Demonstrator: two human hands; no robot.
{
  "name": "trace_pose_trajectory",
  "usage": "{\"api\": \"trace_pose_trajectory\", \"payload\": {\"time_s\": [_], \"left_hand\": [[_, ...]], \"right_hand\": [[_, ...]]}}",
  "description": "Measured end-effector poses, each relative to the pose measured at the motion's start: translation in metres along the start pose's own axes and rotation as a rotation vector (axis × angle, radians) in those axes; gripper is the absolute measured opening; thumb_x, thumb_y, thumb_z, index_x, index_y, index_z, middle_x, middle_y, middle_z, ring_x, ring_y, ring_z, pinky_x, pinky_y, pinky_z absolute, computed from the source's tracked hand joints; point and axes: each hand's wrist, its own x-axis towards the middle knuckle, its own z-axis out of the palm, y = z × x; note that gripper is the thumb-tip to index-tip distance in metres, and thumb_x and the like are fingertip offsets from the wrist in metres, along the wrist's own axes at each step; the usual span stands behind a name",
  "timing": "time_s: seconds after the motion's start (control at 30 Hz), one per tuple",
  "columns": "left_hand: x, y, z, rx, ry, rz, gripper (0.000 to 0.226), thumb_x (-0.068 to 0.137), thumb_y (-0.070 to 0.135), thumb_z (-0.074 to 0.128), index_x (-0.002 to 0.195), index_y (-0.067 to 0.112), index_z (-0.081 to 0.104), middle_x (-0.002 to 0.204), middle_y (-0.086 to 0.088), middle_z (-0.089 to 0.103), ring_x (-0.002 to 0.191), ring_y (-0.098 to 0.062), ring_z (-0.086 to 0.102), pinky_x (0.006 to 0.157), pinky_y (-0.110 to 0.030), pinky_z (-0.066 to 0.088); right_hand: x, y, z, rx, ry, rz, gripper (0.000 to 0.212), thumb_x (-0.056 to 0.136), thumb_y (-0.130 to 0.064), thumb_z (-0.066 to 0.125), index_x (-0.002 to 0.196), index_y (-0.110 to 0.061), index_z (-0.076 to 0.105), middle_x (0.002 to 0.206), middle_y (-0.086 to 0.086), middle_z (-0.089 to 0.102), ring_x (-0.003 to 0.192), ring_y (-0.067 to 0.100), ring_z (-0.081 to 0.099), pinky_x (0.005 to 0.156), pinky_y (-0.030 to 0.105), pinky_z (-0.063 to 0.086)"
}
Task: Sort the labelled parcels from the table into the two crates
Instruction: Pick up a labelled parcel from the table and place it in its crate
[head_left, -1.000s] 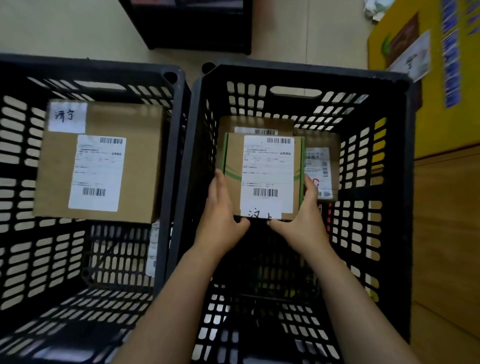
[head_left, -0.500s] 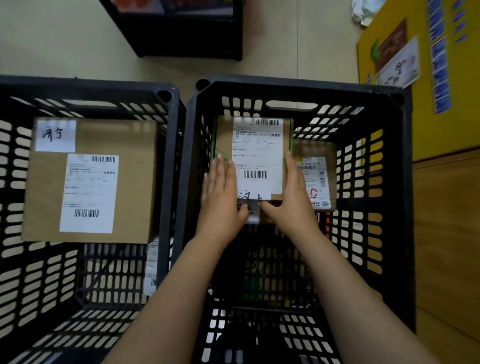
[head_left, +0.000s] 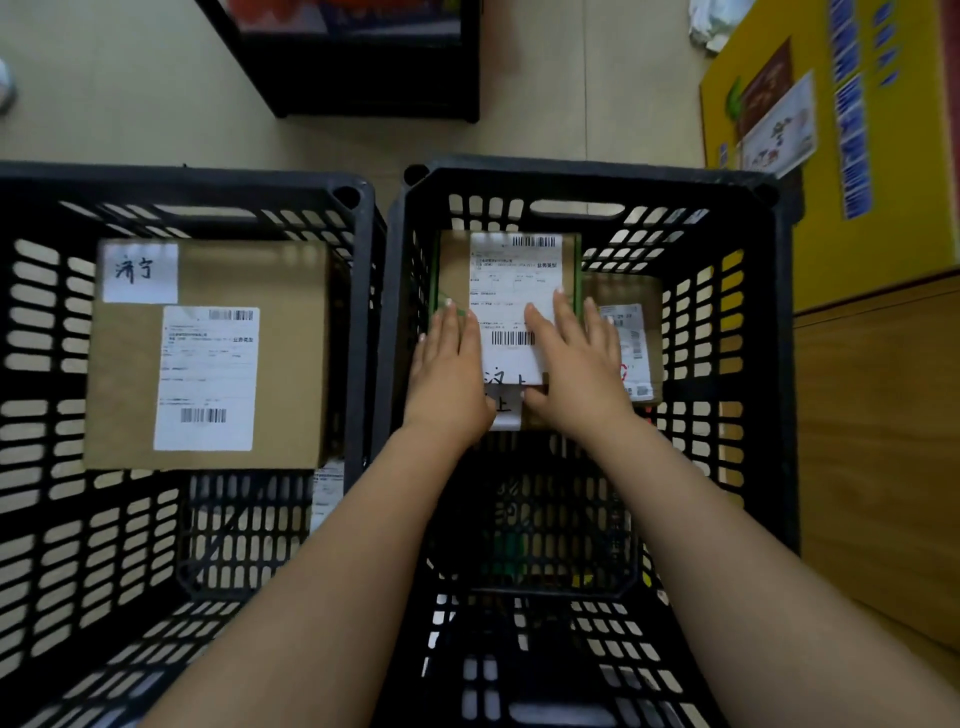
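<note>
As left hand and right hand press — parcel lies crated.

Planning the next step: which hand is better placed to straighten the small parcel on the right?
Right, probably. The right hand lies flat on the top parcel, next to the small parcel; the left hand is on the far side.

I count two black crates, the left crate and the right crate. The left one holds one large parcel by its far wall; a white label scrap at its near right corner may be a second. The right one holds three: the top parcel under my two hands, left hand and right hand, a lower parcel, and a side parcel toward the right wall.
</note>
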Motion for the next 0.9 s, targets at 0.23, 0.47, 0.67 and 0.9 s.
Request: {"api": "trace_pose_trajectory", "payload": {"time_s": [0.23,0.47,0.67,0.9], "left_hand": [[-0.057,0.03,-0.061,-0.096,0.201,0.053,0.072,0.085,0.016,0.061,0.149,0.012,0.029,0.146,-0.005,0.04,0.135,-0.021,0.035,0.114,-0.035,0.025],[-0.168,0.055,-0.128,-0.309,0.407,-0.046,0.058,0.085,0.021,0.066,0.139,0.017,0.044,0.135,-0.002,0.048,0.126,-0.02,0.043,0.104,-0.034,0.037],[-0.28,0.068,-0.162,-0.312,0.61,-0.103,0.052,0.083,0.022,0.068,0.132,0.017,0.05,0.124,0.0,0.053,0.117,-0.017,0.049,0.098,-0.032,0.043],[-0.406,0.059,-0.18,-0.301,0.868,-0.274,0.05,0.08,0.019,0.069,0.128,0.018,0.054,0.123,0.001,0.054,0.116,-0.017,0.049,0.097,-0.031,0.039]], "right_hand": [[-0.053,-0.014,-0.072,0.13,0.008,-0.047,0.071,0.092,-0.029,0.061,0.153,-0.022,0.025,0.161,0.002,0.018,0.147,0.024,0.015,0.118,0.039,0.01],[-0.151,-0.041,-0.152,0.144,0.069,-0.217,0.059,0.088,-0.029,0.068,0.141,-0.021,0.043,0.146,-0.004,0.04,0.135,0.019,0.036,0.113,0.034,0.024],[-0.231,-0.078,-0.198,0.136,0.122,-0.436,0.057,0.087,-0.031,0.069,0.138,-0.023,0.046,0.138,-0.005,0.046,0.131,0.017,0.038,0.111,0.034,0.03],[-0.309,-0.146,-0.216,0.068,0.157,-0.727,0.056,0.088,-0.032,0.069,0.137,-0.024,0.045,0.137,-0.005,0.044,0.129,0.018,0.037,0.107,0.033,0.03]]}}
